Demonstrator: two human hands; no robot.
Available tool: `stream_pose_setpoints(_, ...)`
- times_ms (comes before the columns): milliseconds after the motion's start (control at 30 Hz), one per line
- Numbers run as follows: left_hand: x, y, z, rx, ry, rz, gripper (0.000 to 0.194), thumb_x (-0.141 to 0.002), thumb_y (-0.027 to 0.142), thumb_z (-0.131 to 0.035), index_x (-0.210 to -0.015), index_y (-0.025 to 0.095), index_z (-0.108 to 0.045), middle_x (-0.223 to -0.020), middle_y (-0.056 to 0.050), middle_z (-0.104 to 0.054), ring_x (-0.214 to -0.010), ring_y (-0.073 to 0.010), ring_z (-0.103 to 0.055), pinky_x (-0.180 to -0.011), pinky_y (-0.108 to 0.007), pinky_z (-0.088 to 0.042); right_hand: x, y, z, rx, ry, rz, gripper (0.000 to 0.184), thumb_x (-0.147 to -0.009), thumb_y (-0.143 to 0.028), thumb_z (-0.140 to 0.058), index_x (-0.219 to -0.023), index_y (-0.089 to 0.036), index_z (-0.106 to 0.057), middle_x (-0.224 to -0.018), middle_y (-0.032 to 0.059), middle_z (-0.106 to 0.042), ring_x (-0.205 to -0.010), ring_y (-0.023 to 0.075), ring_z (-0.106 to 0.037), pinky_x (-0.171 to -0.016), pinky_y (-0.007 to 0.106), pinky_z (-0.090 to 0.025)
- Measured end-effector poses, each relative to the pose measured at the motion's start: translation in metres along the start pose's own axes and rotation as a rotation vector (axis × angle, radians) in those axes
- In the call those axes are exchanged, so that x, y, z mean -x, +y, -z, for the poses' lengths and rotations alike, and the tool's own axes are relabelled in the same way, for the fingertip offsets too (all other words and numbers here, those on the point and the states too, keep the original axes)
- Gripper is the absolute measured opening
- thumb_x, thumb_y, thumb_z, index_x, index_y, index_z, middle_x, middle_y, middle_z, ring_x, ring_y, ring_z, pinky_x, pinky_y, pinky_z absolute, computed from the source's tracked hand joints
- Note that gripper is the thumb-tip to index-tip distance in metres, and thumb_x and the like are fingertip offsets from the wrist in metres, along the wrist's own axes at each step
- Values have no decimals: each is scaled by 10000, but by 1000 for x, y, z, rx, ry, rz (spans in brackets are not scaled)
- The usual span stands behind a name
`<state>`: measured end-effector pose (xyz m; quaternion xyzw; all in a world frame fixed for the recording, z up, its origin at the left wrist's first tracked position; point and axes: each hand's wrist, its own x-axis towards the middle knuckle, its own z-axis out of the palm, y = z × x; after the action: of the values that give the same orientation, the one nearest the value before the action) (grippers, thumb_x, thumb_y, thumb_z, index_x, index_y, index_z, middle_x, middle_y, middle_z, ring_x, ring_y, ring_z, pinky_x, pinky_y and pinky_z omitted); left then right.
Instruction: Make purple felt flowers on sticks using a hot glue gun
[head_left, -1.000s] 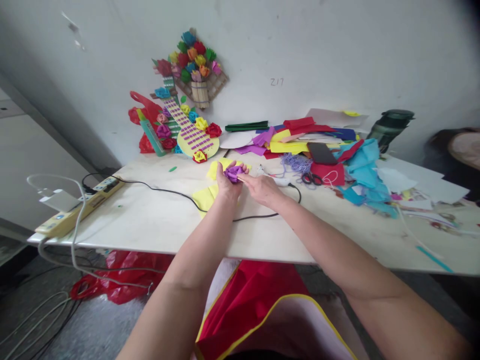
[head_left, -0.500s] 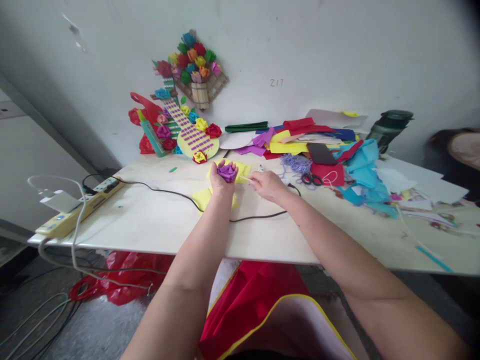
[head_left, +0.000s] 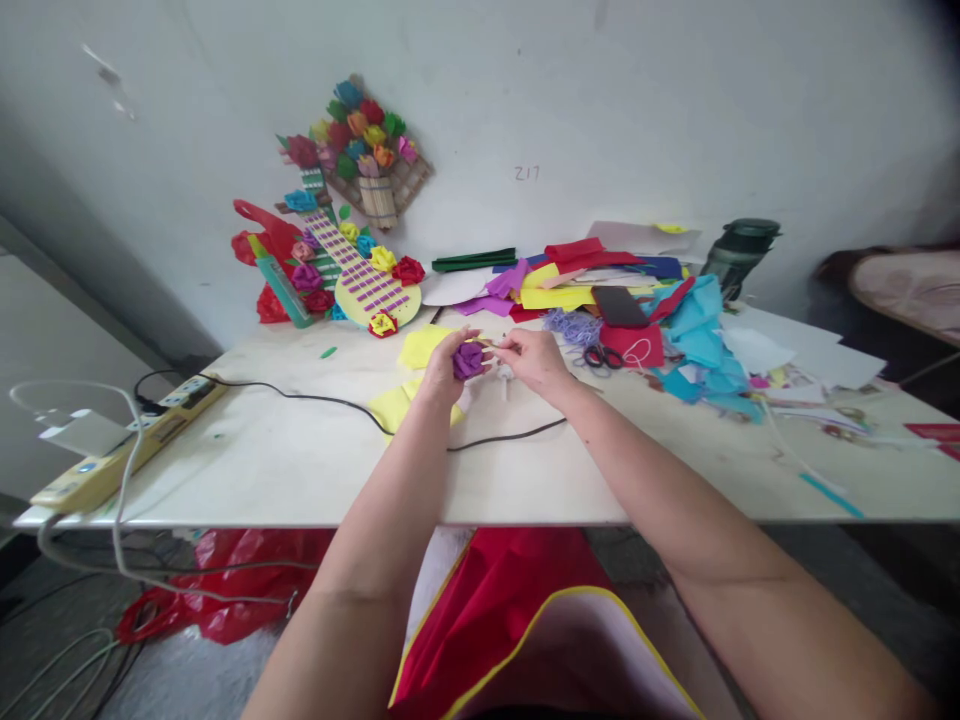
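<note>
My left hand [head_left: 445, 368] is closed around a purple paper flower [head_left: 469, 361], its petals facing right. At the flower's right edge, my right hand [head_left: 538, 362] pinches a thin pale stick [head_left: 490, 348]; its tip is close to the petals, but whether it touches them I cannot tell. Yellow paper sheets [head_left: 418, 347] lie under and behind my left hand. Below the fingers of my right hand is a small white object [head_left: 505, 376], too blurred to name.
A black cord [head_left: 315, 395] crosses the table from a power strip [head_left: 135, 440] at left. Behind stand a paper-flower guitar [head_left: 375, 290] and a glue bottle [head_left: 279, 285]. To the right lie scissors [head_left: 602, 357], a phone [head_left: 621, 307], purple yarn [head_left: 571, 326], coloured paper and a dark bottle [head_left: 739, 255].
My left hand has turned the purple flower from palm-up to facing right. My right hand has come closer with the stick. The whole view has shifted slightly.
</note>
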<state>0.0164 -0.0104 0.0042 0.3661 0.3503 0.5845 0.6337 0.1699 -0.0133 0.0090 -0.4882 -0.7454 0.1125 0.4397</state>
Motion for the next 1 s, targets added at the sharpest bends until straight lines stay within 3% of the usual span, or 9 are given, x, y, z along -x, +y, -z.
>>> stream_pose_setpoints(433, 0, -3, -2, -91, 7, -112, 247, -630, 325, -730, -767, 144, -632, -793, -60, -696, -641, -195, -685, -588, -307, -530, -3, 4, 1, 12, 27, -41, 89, -758, -221, -649, -770, -170, -721, -708, 31, -703, -628, 149, -574, -628, 264, -418)
stream_pose_setpoints(1000, -5, -6, 2, -128, 26, -108, 199, -591, 267, -721, -696, 128, -625, -795, -90, -709, -640, -216, -691, -574, -316, -526, -3, 3, 4, -24, 42, -58, 68, -756, -202, -651, -747, -168, -709, -693, 26, -701, -630, 147, -593, -644, 259, -435)
